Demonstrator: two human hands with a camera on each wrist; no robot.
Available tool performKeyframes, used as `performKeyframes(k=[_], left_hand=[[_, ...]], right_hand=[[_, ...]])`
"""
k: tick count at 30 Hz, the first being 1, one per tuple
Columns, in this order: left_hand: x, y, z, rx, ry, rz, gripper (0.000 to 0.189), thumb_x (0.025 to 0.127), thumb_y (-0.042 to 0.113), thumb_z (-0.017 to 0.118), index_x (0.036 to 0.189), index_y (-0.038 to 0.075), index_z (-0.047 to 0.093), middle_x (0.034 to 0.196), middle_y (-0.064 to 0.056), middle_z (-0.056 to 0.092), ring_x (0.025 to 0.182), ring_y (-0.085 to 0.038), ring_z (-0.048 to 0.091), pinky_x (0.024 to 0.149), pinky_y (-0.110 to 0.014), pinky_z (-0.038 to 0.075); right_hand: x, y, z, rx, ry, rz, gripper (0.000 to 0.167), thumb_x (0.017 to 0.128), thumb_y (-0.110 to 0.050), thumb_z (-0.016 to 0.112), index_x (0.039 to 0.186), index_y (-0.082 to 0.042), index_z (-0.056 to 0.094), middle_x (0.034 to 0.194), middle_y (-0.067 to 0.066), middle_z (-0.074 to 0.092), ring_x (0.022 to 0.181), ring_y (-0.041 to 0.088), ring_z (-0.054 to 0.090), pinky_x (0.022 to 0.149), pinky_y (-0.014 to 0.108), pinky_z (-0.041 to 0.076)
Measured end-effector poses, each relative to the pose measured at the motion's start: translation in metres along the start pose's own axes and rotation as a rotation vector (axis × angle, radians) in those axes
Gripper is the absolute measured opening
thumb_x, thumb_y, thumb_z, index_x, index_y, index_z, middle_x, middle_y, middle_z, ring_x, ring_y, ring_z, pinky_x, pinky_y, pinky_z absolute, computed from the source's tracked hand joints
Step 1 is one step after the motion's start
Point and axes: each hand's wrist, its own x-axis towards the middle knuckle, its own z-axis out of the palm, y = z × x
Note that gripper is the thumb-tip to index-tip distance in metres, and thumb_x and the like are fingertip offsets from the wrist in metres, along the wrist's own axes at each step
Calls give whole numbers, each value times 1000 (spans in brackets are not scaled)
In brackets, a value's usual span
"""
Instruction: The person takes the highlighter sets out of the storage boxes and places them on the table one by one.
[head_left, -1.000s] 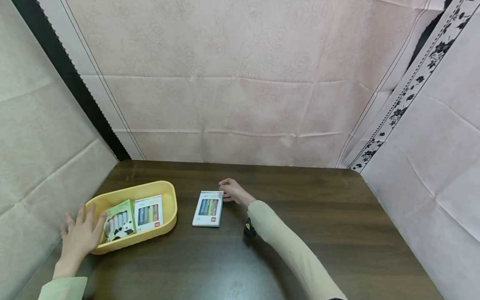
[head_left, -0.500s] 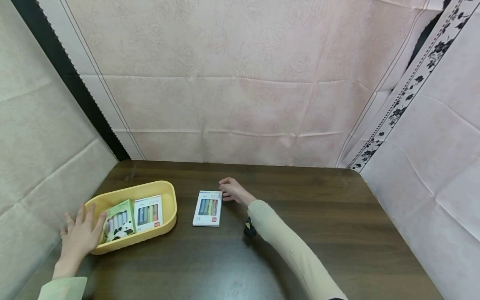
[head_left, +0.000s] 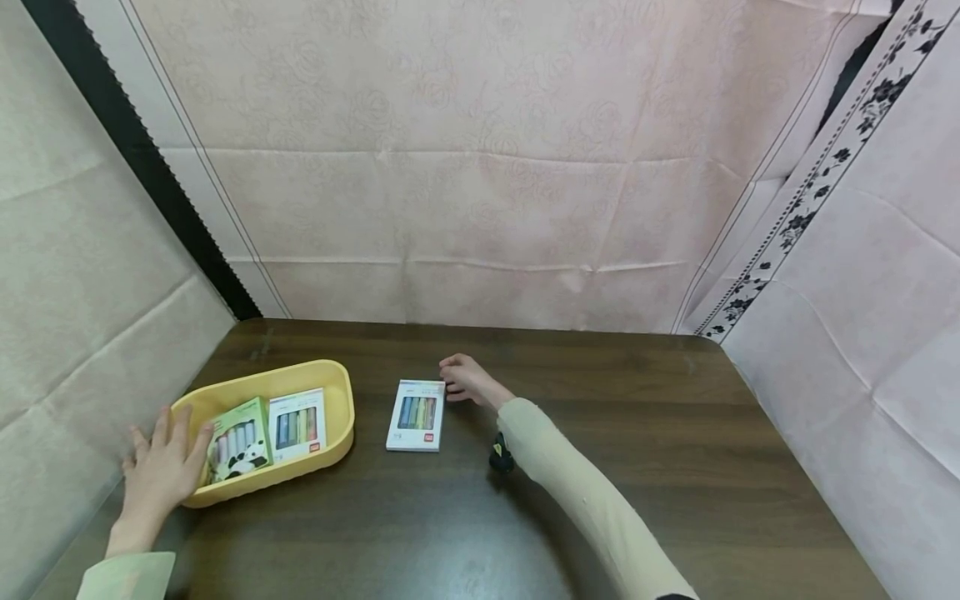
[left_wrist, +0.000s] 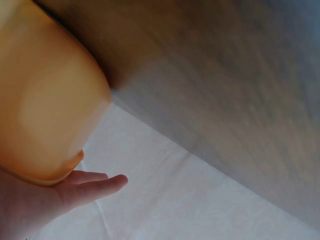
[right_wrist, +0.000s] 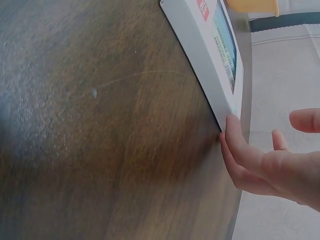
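In the head view, my left hand point(head_left: 161, 471) rests on the left end of a yellow basket point(head_left: 341, 408), fingers spread over the rim. Its thumb lies near a green box with a panda picture point(head_left: 243, 442) inside. Beside that box in the basket is a white box showing coloured sticks point(head_left: 297, 425). A similar white box point(head_left: 415, 417) lies flat on the table, right of the basket. At its far right corner is my right hand point(head_left: 468, 382). The right wrist view shows fingertips touching the corner of the white box point(right_wrist: 205, 60), with the thumb held apart from it.
The dark wooden table point(head_left: 600, 400) has its far edge against a pale cloth backdrop point(head_left: 480, 208). Cloth panels also stand at the left point(head_left: 82, 275) and right point(head_left: 862, 325). A small black device point(head_left: 501, 457) sits at the right wrist.
The white box on the table has shifted very slightly left at its far right corner. Both hands keep nearly the same place, and the basket stays put.
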Motion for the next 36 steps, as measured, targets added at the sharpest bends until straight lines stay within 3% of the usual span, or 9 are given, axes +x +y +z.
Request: performKeyframes(k=[26,36], left_hand=[[-1,2,-2,5,-2,-1,69,94,48,15,140,-2,7,142,-35,1,119,-65,-10,84,-78,8],[-1,2,-2,3,-9,-5,69,94,48,15,140,-2,7,142,-34,0,118,-66,-10,83,-79,8]], right_hand=[[-5,-6,-2,86,39,-30,30,92,-11,44,120,-3,46,123,21,48,109,33,53,92,42,45],[-16,-18,6,156,-24,-35,32,93,-9,44,124,-1,46,127,25,46,114,36,51,95,42,43]])
